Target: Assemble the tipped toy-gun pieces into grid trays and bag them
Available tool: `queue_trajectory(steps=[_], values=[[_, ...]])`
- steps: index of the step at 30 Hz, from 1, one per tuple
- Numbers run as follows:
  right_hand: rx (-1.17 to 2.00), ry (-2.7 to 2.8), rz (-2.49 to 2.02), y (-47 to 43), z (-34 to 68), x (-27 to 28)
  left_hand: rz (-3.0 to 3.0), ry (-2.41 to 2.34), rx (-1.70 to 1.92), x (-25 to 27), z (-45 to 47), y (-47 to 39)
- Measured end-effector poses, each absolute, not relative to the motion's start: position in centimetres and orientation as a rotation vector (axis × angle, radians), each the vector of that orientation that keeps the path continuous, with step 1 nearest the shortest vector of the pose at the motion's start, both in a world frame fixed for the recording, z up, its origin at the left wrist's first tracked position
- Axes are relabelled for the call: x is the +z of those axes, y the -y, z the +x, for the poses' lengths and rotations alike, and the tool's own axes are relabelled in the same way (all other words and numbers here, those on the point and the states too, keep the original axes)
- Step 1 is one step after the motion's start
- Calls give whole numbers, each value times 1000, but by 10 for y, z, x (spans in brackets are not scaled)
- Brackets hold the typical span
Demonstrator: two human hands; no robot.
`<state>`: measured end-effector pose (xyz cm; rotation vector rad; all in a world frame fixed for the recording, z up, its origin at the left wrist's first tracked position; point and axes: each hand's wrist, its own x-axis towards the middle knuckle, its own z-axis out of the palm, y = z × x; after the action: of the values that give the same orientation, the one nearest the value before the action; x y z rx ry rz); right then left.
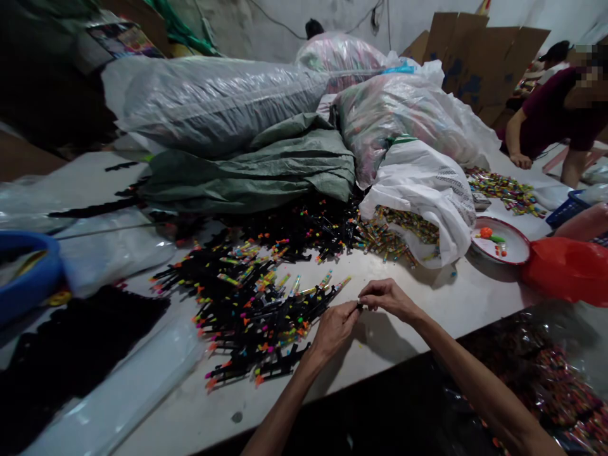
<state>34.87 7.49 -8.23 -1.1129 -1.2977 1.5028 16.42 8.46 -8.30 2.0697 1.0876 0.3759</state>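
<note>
My left hand [338,326] and my right hand [388,297] meet above the white table [418,329], near its front edge. The fingers of both are closed around a small dark piece [360,306], mostly covered by them, so its kind cannot be made out. Just left of my hands lies a heap of slim black toy guns [266,316] with orange, pink and green tips. Some carry bright yellow, candy-filled tubes [297,285]. Behind my right hand, more such tubes spill from a white woven sack [422,177].
A red-rimmed plate [515,253] holds small orange and green pieces, beside a red plastic bag [570,269]. Big stuffed bags [223,95] line the back. At left stand a blue basin [28,272] and stacked black parts [85,342]. A person [546,120] leans at the right.
</note>
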Motion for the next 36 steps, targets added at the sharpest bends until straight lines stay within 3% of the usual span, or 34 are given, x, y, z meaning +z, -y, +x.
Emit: queue_trajectory(steps=[13, 24, 33, 36], values=[[1552, 1473, -1205, -74, 350, -81, 2333, -1065, 228, -87, 158, -80], [1168, 1925, -1177, -67, 335, -76, 2139, -1030, 206, -80, 139, -78], [1582, 1746, -1138, -83, 332, -89, 2390, -1061, 68, -59, 114, -86], [1245, 1694, -1416, -104, 351, -101, 2582, -1212, 108, -49, 99, -120]])
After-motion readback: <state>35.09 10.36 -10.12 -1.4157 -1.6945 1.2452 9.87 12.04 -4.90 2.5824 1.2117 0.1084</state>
